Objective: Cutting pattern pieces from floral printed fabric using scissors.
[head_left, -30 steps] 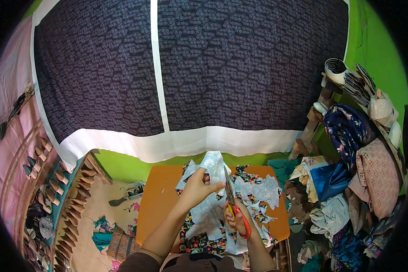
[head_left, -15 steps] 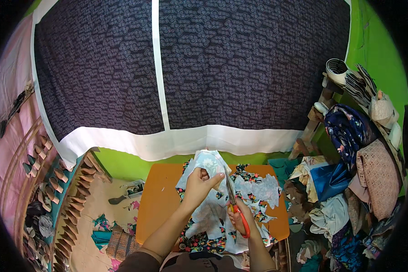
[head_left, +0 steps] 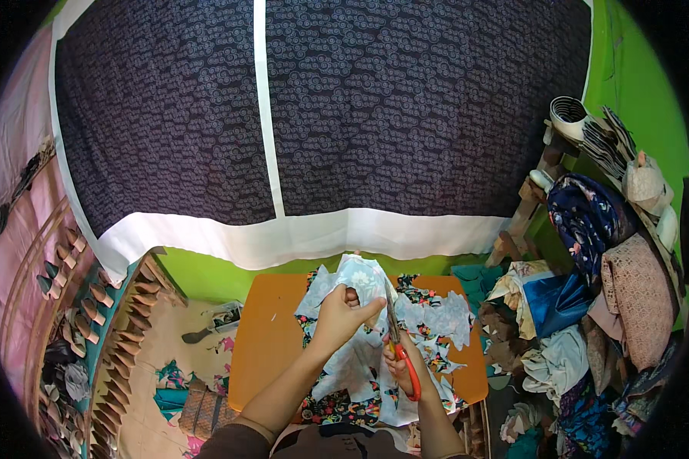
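My left hand point(head_left: 342, 320) is closed on a pale piece of fabric point(head_left: 357, 273), thumb toward the right, holding it raised above the table. My right hand point(head_left: 403, 365) grips a pair of scissors with red handles point(head_left: 408, 369). Their blades point away from me and lie along the right edge of the held fabric. Whether the blades are parted is hard to make out. Beneath both hands, dark floral cloth with a pale reverse side point(head_left: 344, 407) covers much of the orange table point(head_left: 264, 336). More pale cut pieces point(head_left: 444, 316) lie to the right of the scissors.
A rack of wooden shoe lasts point(head_left: 130, 336) stands at the left. Heaped fabrics point(head_left: 563, 359) and a rolled strip point(head_left: 568, 115) crowd the right side. A dark patterned cloth with white borders point(head_left: 406, 107) hangs ahead. Scraps point(head_left: 172, 379) and a brown patterned bundle point(head_left: 204, 408) lie on the floor.
The held fabric has shifted slightly and its top edge now looks more rounded. My left thumb and the scissors have moved a little to the right.
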Motion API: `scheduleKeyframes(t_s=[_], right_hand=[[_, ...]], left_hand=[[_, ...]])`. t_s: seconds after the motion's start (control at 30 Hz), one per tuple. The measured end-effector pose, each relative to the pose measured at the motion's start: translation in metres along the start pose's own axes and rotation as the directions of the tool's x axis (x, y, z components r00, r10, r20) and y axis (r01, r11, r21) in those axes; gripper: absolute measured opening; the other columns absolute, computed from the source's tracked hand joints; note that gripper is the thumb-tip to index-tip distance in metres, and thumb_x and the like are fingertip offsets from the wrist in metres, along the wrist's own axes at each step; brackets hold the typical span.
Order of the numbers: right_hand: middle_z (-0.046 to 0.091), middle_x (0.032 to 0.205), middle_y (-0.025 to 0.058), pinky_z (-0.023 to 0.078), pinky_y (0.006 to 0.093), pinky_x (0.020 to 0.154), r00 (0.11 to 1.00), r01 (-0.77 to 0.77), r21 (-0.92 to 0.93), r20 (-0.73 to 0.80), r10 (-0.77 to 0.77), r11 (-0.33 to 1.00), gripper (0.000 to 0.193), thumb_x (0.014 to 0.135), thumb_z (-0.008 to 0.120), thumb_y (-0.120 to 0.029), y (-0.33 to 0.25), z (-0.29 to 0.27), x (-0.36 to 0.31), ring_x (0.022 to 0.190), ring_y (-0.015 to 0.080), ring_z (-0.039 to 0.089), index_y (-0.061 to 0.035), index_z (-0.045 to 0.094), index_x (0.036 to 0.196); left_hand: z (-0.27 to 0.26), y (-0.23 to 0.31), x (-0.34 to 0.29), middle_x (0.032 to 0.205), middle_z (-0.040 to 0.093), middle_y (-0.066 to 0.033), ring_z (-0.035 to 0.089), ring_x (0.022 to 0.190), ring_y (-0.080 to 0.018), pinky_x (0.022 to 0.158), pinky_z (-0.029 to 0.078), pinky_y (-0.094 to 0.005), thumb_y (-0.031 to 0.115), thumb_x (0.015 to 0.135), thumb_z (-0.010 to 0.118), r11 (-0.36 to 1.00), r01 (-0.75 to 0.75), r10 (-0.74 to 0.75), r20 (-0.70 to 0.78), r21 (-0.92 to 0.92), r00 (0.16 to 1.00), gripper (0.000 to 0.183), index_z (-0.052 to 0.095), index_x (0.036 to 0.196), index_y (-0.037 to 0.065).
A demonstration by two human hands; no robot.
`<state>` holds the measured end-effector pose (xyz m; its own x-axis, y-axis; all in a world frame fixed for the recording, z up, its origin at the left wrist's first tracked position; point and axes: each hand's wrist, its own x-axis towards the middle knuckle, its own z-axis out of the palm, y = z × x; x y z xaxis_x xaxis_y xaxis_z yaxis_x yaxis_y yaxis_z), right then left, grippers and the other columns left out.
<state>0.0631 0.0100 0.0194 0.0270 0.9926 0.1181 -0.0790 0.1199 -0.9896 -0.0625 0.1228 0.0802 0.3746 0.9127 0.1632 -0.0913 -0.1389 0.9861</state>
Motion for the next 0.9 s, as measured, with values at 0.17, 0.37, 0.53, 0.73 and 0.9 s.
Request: scheduleKeyframes(t_s=[0.17,0.37,0.53,0.73,0.9], right_hand=[[0.039,0.068,-0.0020,0.034,0.0174,0.054,0.970,-0.207,0.176,-0.087,0.225,0.962,0.060,0.075,0.053,-0.053,-0.005,0.002,0.002,0.060,0.0051,0.037,0.0003,0.042,0.101],[0.040,0.065,-0.0024,0.033,0.0177,0.053,0.994,-0.074,0.020,-0.083,0.075,0.997,0.057,0.077,0.051,-0.052,-0.003,0.004,-0.004,0.058,0.0048,0.038,0.0000,0.043,0.099],[0.037,0.069,-0.0027,0.030,0.0164,0.049,0.999,-0.036,0.004,-0.017,0.036,0.999,0.071,0.067,0.048,-0.065,-0.014,0.006,-0.002,0.056,0.0040,0.034,-0.0030,0.040,0.100],[0.036,0.071,-0.0022,0.028,0.0142,0.048,0.998,-0.068,0.087,0.019,0.067,0.994,0.075,0.064,0.048,-0.068,-0.013,0.004,-0.004,0.058,0.0031,0.033,-0.0030,0.040,0.100],[0.040,0.070,-0.0017,0.030,0.0131,0.050,0.987,-0.142,0.252,-0.039,0.157,0.957,0.060,0.074,0.051,-0.057,-0.019,0.006,-0.006,0.060,0.0032,0.037,-0.0012,0.045,0.096]], left_hand=[[0.001,-0.001,0.000,0.080,0.059,-0.0111,0.057,0.070,-0.0110,0.061,0.046,-0.0222,0.019,0.067,0.070,0.998,-0.031,0.031,-0.006,-0.056,1.000,0.039,0.050,0.085,-0.008],[0.001,0.009,-0.001,0.081,0.060,-0.0101,0.058,0.070,-0.0114,0.061,0.046,-0.0221,0.016,0.067,0.070,0.995,-0.032,0.031,-0.013,-0.095,0.999,0.036,0.050,0.087,-0.007],[-0.007,-0.009,0.006,0.068,0.056,-0.0050,0.052,0.058,-0.0080,0.053,0.042,-0.0219,0.024,0.064,0.071,0.987,0.037,-0.052,0.095,0.155,0.994,0.038,0.052,0.080,-0.004],[-0.008,-0.009,0.004,0.059,0.050,-0.0029,0.045,0.051,-0.0087,0.048,0.038,-0.0240,0.032,0.060,0.071,0.979,-0.014,0.002,0.061,0.206,0.998,0.040,0.052,0.069,-0.002],[-0.013,-0.005,0.006,0.059,0.049,-0.0027,0.043,0.051,-0.0093,0.047,0.037,-0.0245,0.034,0.060,0.071,0.957,0.004,-0.037,0.109,0.291,0.993,0.042,0.051,0.069,-0.002]])
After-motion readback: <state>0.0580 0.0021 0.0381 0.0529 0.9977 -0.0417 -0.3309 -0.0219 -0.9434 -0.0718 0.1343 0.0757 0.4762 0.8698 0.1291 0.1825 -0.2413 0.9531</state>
